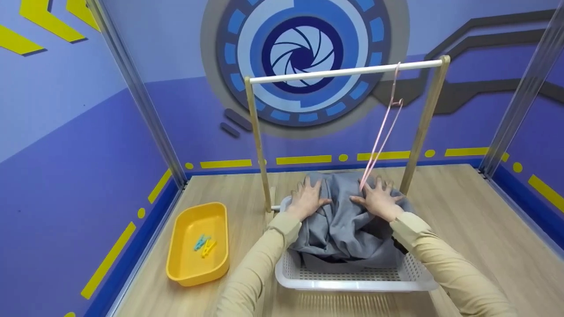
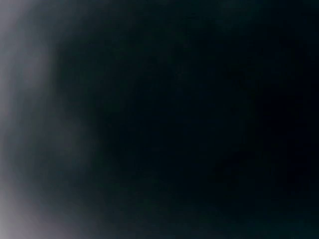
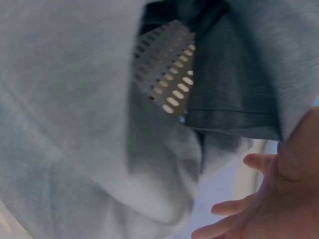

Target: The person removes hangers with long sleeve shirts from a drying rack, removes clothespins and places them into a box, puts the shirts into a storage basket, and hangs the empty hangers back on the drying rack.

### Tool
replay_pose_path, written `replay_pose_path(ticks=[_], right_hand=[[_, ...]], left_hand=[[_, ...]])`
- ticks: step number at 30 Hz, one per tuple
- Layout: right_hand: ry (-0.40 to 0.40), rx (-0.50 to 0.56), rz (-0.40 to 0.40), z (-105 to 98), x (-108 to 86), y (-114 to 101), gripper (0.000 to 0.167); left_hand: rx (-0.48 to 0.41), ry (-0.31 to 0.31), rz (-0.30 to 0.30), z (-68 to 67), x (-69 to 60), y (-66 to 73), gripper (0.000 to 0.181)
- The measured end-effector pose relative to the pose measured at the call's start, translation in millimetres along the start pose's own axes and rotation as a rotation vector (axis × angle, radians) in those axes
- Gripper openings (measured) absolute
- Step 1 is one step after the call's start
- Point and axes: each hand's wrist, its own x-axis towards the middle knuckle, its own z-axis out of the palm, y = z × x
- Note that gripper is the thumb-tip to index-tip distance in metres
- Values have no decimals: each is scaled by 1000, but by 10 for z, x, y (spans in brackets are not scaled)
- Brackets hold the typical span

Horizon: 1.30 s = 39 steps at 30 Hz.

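Observation:
Rumpled grey cloth [image 1: 348, 224] fills much of a white perforated basket [image 1: 357, 285] in the head view. My left hand [image 1: 306, 200], fingers spread, rests on the cloth's left side. On its right side lies my right hand [image 1: 378, 200], also with spread fingers. The lower end of a pink hanger [image 1: 382, 136] comes down at the right hand's thumb; whether they touch I cannot tell. In the right wrist view, folds of the grey cloth [image 3: 75, 129] hang beside the right hand [image 3: 271, 199], and basket holes show between them. The left wrist view is almost wholly dark.
A rack with a white top bar [image 1: 335, 75] and wooden posts stands behind and around the basket, the hanger hooked near its right end. At left, a yellow tray [image 1: 175, 248] holds a teal clothespin [image 1: 202, 242] and a yellow clothespin [image 1: 209, 249]. Printed walls enclose the table.

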Motion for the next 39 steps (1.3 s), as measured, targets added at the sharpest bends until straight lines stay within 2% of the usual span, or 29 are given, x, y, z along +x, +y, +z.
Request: replay_pose_path(ticks=[6, 9, 12, 17, 20, 26, 30, 35, 39], right_hand=[[-71, 3, 30, 87, 36, 55, 77], [-70, -11, 22, 131, 45, 59, 76], [-5, -44, -42, 174, 34, 69, 69], [160, -162, -233, 234, 25, 101, 48], [221, -180, -274, 257, 38, 112, 36], [312, -181, -231, 298, 98, 124, 21], [360, -191, -204, 332, 139, 136, 19], [443, -222, -247, 369, 181, 161, 21], [452, -232, -276, 384, 191, 167, 18]], left_hand=[[88, -74, -26, 87, 55, 30, 68], [120, -90, -27, 121, 76, 41, 67], [116, -107, -28, 157, 74, 53, 65], [108, -158, -15, 208, 57, 68, 58], [123, -166, 10, 224, 68, 84, 51], [141, -90, 51, 234, 89, 99, 22], [167, -55, 98, 237, 94, 93, 22], [179, -50, 145, 242, 124, 75, 21], [162, -18, 169, 253, 149, 53, 22]])
